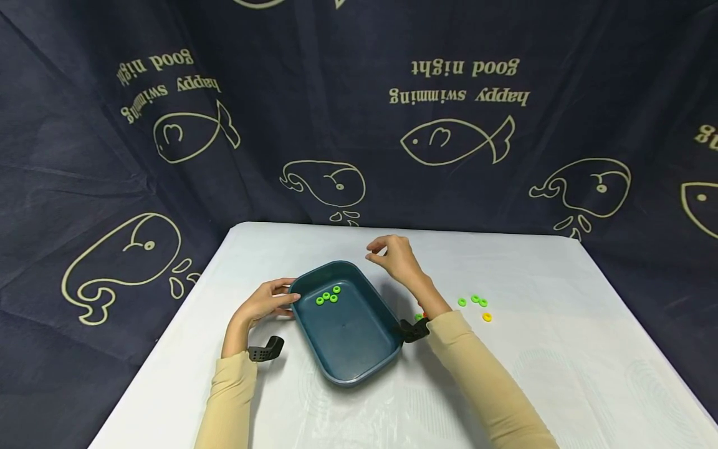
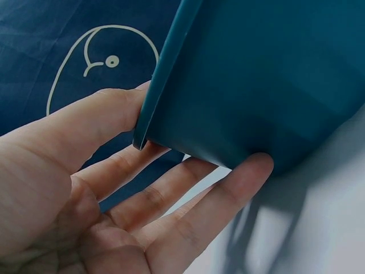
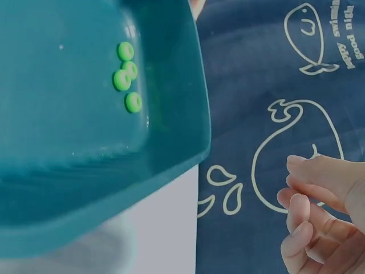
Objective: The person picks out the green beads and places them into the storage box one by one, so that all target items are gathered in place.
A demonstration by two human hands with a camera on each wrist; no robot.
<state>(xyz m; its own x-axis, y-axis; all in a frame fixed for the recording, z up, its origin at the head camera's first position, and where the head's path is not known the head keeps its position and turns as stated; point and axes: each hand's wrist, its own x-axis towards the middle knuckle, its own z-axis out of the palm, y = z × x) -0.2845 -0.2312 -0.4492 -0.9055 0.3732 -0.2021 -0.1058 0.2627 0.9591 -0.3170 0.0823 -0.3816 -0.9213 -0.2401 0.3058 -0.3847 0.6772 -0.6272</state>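
A dark teal rectangular plastic tub [image 1: 350, 343] sits at an angle over the white table. My left hand [image 1: 268, 304] grips its far left end, thumb over the rim and fingers spread beneath the outer wall, as the left wrist view shows. Several small bright green rings [image 3: 134, 104] lie bunched on the tub floor near that end. Beyond the tub's far right corner my right hand [image 1: 395, 259] is raised, with its fingers loosely bent. Between thumb and index finger there is a gap, and nothing shows in it.
Right of the tub lie three green rings [image 1: 462, 302] and a yellow ring [image 1: 487, 317] on the white table [image 1: 533, 393]. Another green ring [image 1: 418, 317] and a red-orange piece [image 1: 424, 315] are partly hidden by my right forearm. A dark printed curtain [image 1: 381, 37] hangs behind the table.
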